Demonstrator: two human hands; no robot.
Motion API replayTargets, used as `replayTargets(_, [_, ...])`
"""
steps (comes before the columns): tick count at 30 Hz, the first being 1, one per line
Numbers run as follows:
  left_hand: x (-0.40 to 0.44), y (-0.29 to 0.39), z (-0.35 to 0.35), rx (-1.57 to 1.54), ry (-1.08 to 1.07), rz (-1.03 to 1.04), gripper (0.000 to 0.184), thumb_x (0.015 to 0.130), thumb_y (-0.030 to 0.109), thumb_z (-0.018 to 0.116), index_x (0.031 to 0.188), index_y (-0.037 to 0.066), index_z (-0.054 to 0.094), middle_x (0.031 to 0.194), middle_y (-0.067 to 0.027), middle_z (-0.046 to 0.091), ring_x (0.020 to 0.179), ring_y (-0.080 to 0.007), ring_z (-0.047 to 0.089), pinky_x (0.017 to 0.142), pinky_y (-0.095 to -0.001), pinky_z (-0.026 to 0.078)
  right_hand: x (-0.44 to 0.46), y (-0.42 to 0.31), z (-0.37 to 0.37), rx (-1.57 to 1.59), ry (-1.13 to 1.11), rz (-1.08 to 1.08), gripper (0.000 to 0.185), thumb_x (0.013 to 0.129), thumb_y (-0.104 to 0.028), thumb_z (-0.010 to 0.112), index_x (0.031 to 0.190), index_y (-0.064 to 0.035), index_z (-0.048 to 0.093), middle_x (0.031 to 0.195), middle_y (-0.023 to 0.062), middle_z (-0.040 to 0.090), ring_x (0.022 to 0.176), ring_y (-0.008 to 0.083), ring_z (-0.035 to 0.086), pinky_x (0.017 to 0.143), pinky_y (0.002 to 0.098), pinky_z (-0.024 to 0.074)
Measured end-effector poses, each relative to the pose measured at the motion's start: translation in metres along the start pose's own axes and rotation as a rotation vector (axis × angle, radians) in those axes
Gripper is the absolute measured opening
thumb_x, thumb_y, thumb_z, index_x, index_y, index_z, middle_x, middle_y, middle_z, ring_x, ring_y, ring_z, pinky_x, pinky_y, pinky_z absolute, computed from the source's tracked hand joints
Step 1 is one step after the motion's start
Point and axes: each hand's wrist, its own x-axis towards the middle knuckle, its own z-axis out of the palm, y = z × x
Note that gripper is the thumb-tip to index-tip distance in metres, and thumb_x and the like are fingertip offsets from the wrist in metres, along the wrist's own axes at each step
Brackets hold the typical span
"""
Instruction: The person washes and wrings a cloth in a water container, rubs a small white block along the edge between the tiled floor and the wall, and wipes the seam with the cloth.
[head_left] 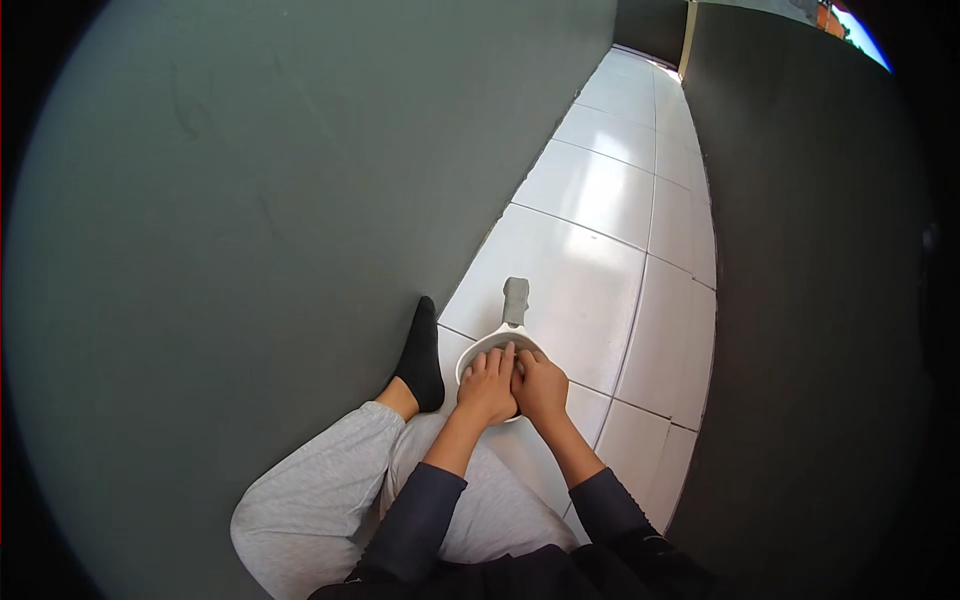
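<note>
A white saucepan (468, 358) with a grey interior sits on the tiles in front of me, its grey handle (515, 300) pointing away. My left hand (487, 388) lies over the pan's opening, fingers stretched forward and a little apart. Right beside it, touching, my right hand (543, 388) has its fingers curled down into the pan. Whatever may lie under the fingers is hidden by both hands, as is most of the pan's inside.
White glossy floor tiles (575, 285) run ahead between a grey wall (300, 180) on the left and a dark wall (800, 280) on the right. My leg in light grey trousers (330, 480) and a foot in a black sock (425, 355) rest left of the pan.
</note>
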Motion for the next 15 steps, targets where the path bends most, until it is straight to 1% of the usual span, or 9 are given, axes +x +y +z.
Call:
replayTargets(2, [-0.0016, -0.0016, 0.0021, 0.011, 0.013, 0.036, 0.060, 0.083, 0.020, 0.046, 0.136, 0.000, 0.028, 0.117, -0.0171, 0.045, 0.105, -0.0351, 0.047, 0.091, -0.0430, 0.041, 0.0000, 0.0004, 0.0001, 0.033, 0.004, 0.008, 0.008, 0.071, -0.009, 0.058, 0.078, -0.0069, 0.059, 0.071, 0.0111, 0.059, 0.060, 0.0302, 0.059, 0.052, 0.0406, 0.0483])
replayTargets(4, [-0.0010, -0.0057, 0.0062, -0.076, 0.066, 0.068, 0.061, 0.082, 0.012, 0.048, 0.138, 0.000, 0.026, 0.116, -0.0170, 0.046, 0.102, -0.0366, 0.047, 0.088, -0.0439, 0.042, -0.0003, 0.0006, -0.0003, 0.044, 0.002, 0.008, 0.008, 0.071, -0.009, 0.058, 0.079, -0.0066, 0.059, 0.072, 0.0114, 0.059, 0.061, 0.0303, 0.059, 0.053, 0.0408, 0.0485])
replayTargets(5, [-0.0011, -0.0074, 0.0082, -0.076, 0.066, 0.068, 0.061, 0.082, 0.012, 0.048, 0.138, 0.000, 0.026, 0.116, -0.0170, 0.046, 0.102, -0.0366, 0.047, 0.088, -0.0439, 0.042, -0.0004, 0.0005, -0.0008, 0.056, 0.000, 0.008, 0.009, 0.070, -0.008, 0.058, 0.079, -0.0063, 0.058, 0.073, 0.0117, 0.059, 0.063, 0.0305, 0.060, 0.054, 0.0410, 0.0487])
replayTargets(7, [-0.0006, -0.0077, 0.0068, -0.130, 0.015, -0.023, 0.051, 0.078, 0.007, 0.053, 0.128, 0.002, 0.043, 0.109, -0.0147, 0.051, 0.102, -0.0332, 0.049, 0.087, -0.0417, 0.043, -0.0007, -0.0001, -0.0013, 0.045, -0.010, 0.012, 0.010, 0.071, -0.008, 0.058, 0.080, -0.0060, 0.058, 0.074, 0.0121, 0.059, 0.064, 0.0307, 0.060, 0.056, 0.0412, 0.0488])
replayTargets(8, [0.0005, -0.0065, 0.0067, -0.131, 0.016, -0.021, 0.051, 0.078, 0.007, 0.053, 0.128, 0.002, 0.043, 0.109, -0.0147, 0.051, 0.102, -0.0332, 0.049, 0.087, -0.0417, 0.043, -0.0006, -0.0001, -0.0016, 0.034, -0.019, 0.016, 0.010, 0.071, -0.008, 0.058, 0.081, -0.0058, 0.058, 0.075, 0.0125, 0.059, 0.066, 0.0310, 0.060, 0.057, 0.0414, 0.0490])
replayTargets(10, [0.0028, -0.0017, 0.0037, -0.188, -0.090, -0.217, 0.036, 0.073, 0.007, 0.060, 0.109, 0.004, 0.059, 0.098, -0.0109, 0.055, 0.103, -0.0294, 0.049, 0.085, -0.0390, 0.044, -0.0010, 0.0009, -0.0017, 0.030, -0.053, 0.038, 0.014, 0.070, -0.008, 0.058, 0.084, -0.0054, 0.059, 0.078, 0.0129, 0.060, 0.067, 0.0321, 0.060, 0.059, 0.0417, 0.0488])
replayTargets(11, [0.0027, -0.0013, 0.0022, -0.188, -0.089, -0.217, 0.036, 0.073, 0.007, 0.060, 0.109, 0.004, 0.059, 0.098, -0.0109, 0.055, 0.103, -0.0294, 0.049, 0.085, -0.0390, 0.044, -0.0011, 0.0011, -0.0014, 0.028, -0.085, 0.061, 0.018, 0.070, -0.008, 0.059, 0.087, -0.0051, 0.060, 0.081, 0.0134, 0.060, 0.069, 0.0333, 0.060, 0.061, 0.0421, 0.0486])
replayTargets(13, [0.0030, -0.0019, 0.0006, -0.047, -0.077, -0.142, 0.021, 0.071, 0.010, 0.063, 0.091, 0.006, 0.062, 0.093, -0.0090, 0.057, 0.098, -0.0284, 0.053, 0.082, -0.0393, 0.045, -0.0012, 0.0014, -0.0014, 0.032, -0.084, 0.063, 0.018, 0.070, -0.008, 0.059, 0.087, -0.0049, 0.060, 0.081, 0.0135, 0.060, 0.069, 0.0333, 0.060, 0.061, 0.0423, 0.0485])
replayTargets(15, [0.0014, -0.0020, 0.0013, -0.005, -0.017, -0.085, 0.019, 0.070, 0.010, 0.064, 0.089, 0.006, 0.062, 0.093, -0.0094, 0.057, 0.095, -0.0283, 0.055, 0.081, -0.0394, 0.046, -0.0012, 0.0014, -0.0016, 0.036, -0.085, 0.062, 0.018, 0.070, -0.008, 0.059, 0.087, -0.0047, 0.060, 0.081, 0.0136, 0.060, 0.070, 0.0333, 0.060, 0.062, 0.0425, 0.0484])
